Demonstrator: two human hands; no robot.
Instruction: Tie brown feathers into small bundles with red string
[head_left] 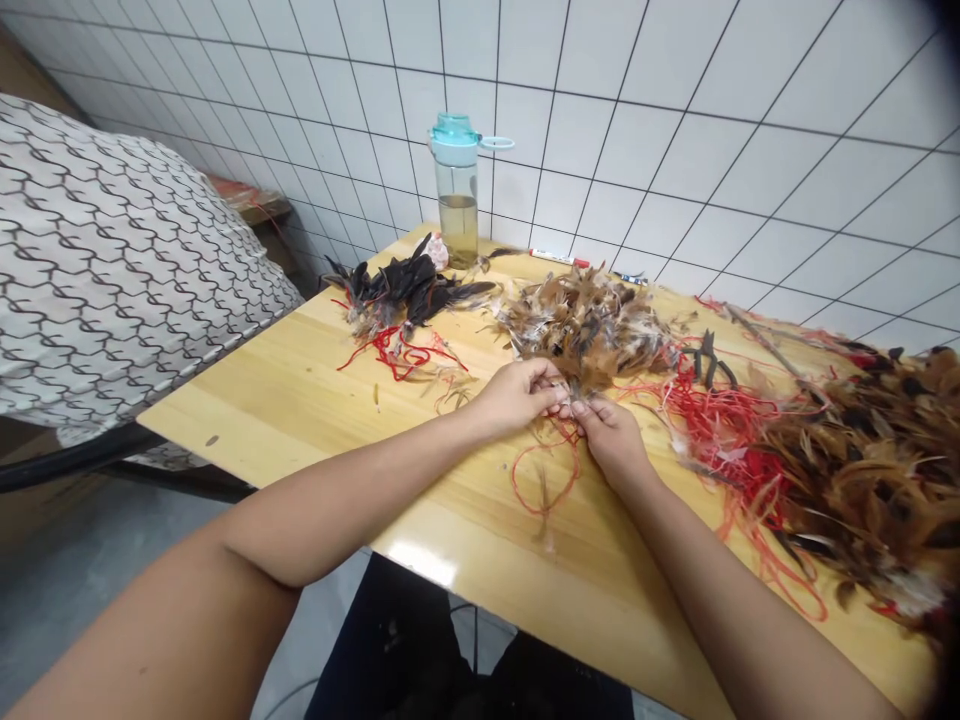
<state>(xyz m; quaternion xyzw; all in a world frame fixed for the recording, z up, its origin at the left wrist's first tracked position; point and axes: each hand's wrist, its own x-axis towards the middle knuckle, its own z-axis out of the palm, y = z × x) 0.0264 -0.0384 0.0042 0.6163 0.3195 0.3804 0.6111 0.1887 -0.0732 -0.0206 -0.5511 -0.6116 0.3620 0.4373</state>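
Observation:
My left hand [525,395] and my right hand [611,432] meet over the middle of the wooden table [315,420]. Both have their fingers pinched at the base of a small bunch of brown feathers [591,368], which points away from me. From under the fingertips a thin red cord [541,448] hangs and lies in a loop on the wood. Just beyond my hands spreads a heap of brown and white feathers [581,312]. What exactly the fingertips press together is hidden.
Black feathers [409,285] with red cords lie left. Behind them stands a water bottle [456,195] by the tiled wall [600,110], near a marker [555,258]. Pliers [705,360], tangled red cord [720,425] and a big brown feather pile [877,470] occupy the right.

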